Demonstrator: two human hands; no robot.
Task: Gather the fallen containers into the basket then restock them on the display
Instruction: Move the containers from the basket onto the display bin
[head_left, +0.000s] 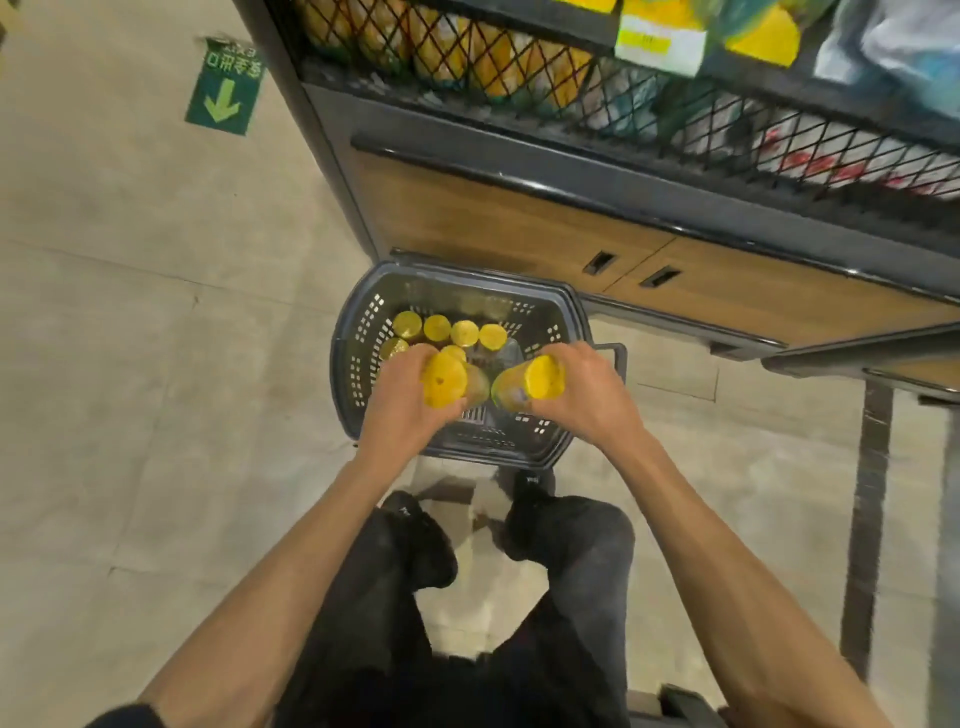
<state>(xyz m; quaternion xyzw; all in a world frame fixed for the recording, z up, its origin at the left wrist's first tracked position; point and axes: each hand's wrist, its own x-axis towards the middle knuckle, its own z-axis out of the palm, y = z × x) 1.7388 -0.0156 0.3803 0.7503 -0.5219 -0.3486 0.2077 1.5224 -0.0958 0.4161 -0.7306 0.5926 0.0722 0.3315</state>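
Beige tiled floor (130, 364) with a green arrow sticker (224, 88) at far left. Dark grey perforated plastic basket (358, 364) standing against the wood-fronted display cabinet (519, 218), yellow-lidded jars (436, 327) upright inside. Left hand (400, 395) closed round one yellow-lidded jar (442, 380) over the basket; right hand (576, 384) gripping another yellow-lidded jar (540, 378), tilted inward.

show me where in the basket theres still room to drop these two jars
The near half of the basket is bare, just below the left hand and right hand. The far end is crowded with a row of yellow-lidded jars.
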